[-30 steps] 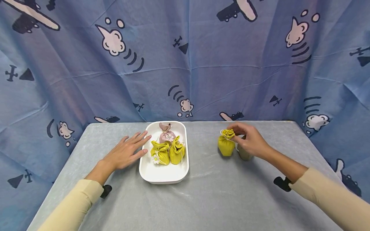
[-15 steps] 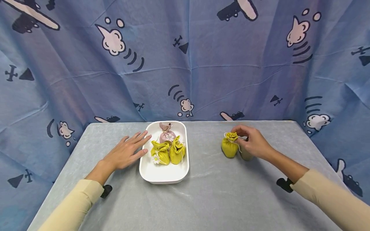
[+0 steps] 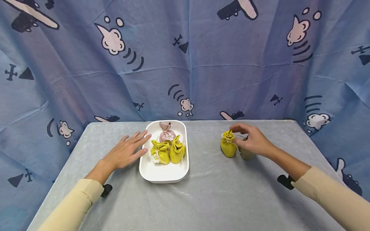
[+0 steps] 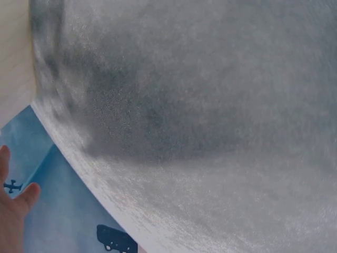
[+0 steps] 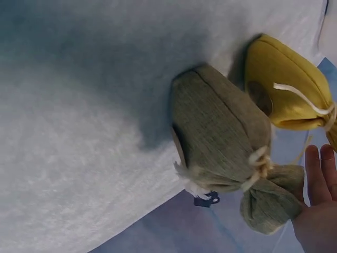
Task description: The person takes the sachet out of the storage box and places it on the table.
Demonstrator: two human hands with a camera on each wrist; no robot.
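My right hand pinches the top of a yellow-green drawstring pouch, thumb on its near side and fingers on its far side. Just right of it, partly under the hand, stands a grey-green pouch, tied with cord as the right wrist view shows. My left hand lies flat with fingers spread, fingertips at the left rim of a white tray. Inside the tray are a mauve pouch and two yellow-green pouches, one with a white flower.
A pale grey cloth covers the table. Behind and at both sides hangs a blue patterned curtain. The left wrist view holds mostly tablecloth.
My right hand has shifted slightly right with the yellow-green pouch, bringing it closer to the grey-green one; the pouch then leans back a little left. My left hand and the tray stay put.
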